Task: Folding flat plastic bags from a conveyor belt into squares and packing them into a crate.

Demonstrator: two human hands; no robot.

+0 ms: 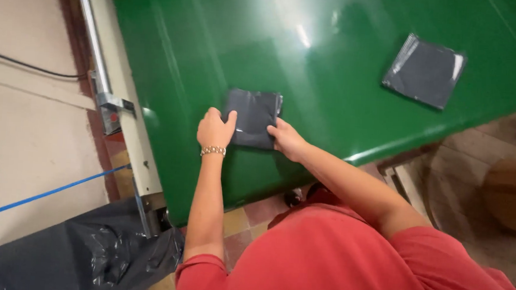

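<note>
Head camera looks down on a dark grey folded packet (252,125) lying flat on a glossy green table (335,54), near the table's near edge. The packet is close to square, thin, with a faint sheen as if wrapped in clear film, and a lighter strip of glare crosses its lower part. Its edges sit slightly skewed to the table edge, and its slightly longer side runs away from the person, though the shape is so nearly square that a long axis is hard to call.

Two hands work it. The left hand (215,128), with a beaded bracelet (213,151) at the wrist, grips the packet's left edge, thumb laid over the top surface. The right hand (286,139) presses on the lower right corner, fingers closed against it.

There are two such packets in all: a second dark grey packet (425,70) lies well apart, towards the far right of the table, turned at an angle. One black plastic bag (84,251) sits on the floor at lower left, beside a blue cord (40,195).
</note>
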